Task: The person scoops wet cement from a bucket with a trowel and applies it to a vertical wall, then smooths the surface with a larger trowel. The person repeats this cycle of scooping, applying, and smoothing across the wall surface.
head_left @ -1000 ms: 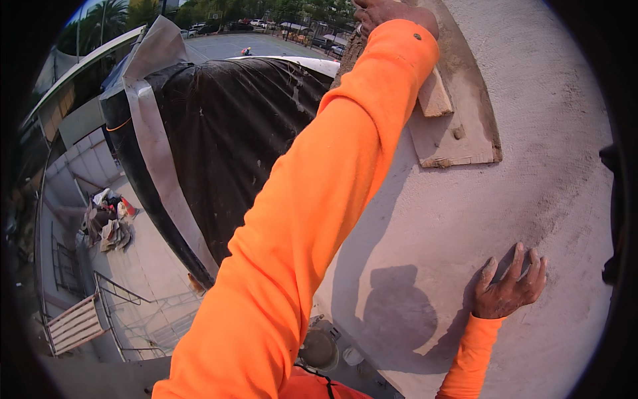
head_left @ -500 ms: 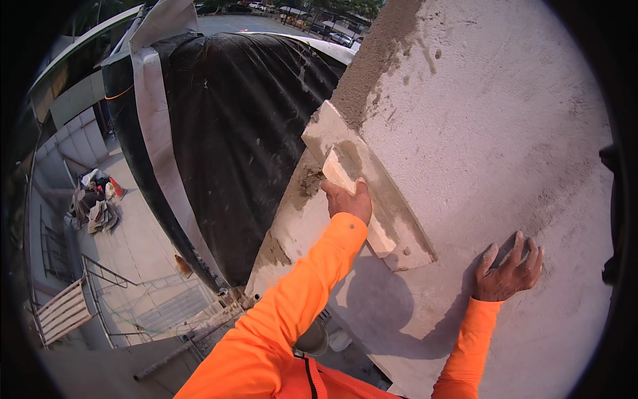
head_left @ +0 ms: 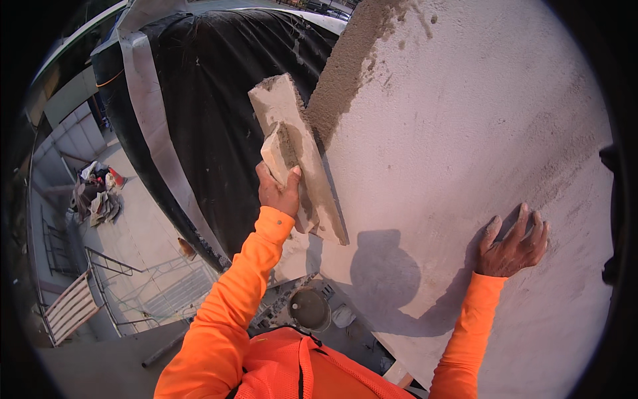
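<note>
My left hand (head_left: 279, 191) is closed around the handle of a long, mortar-smeared plastering float (head_left: 314, 176). The float is tilted along the left edge of a pale plastered wall (head_left: 438, 146), its upper part sticking out past that edge. Whether its face touches the wall cannot be told. A band of darker, rough mortar (head_left: 349, 63) runs up the wall's edge just above the float. Farther right, my right hand (head_left: 513, 245) rests on the plaster with its fingers spread, holding nothing. My shadow falls on the wall between the two hands.
Black sheeting (head_left: 212, 100) hangs left of the wall, beside a pale strip (head_left: 156, 126). Below stands a round bucket (head_left: 310, 308) with grey contents. Far down at the left are a slatted platform (head_left: 70, 309), metal railings and a heap of sacks (head_left: 103, 207).
My left hand has carried the float left and upward, partly off the wall's edge. My right hand stays on the plaster, slightly higher in view. The bucket below has come into fuller view.
</note>
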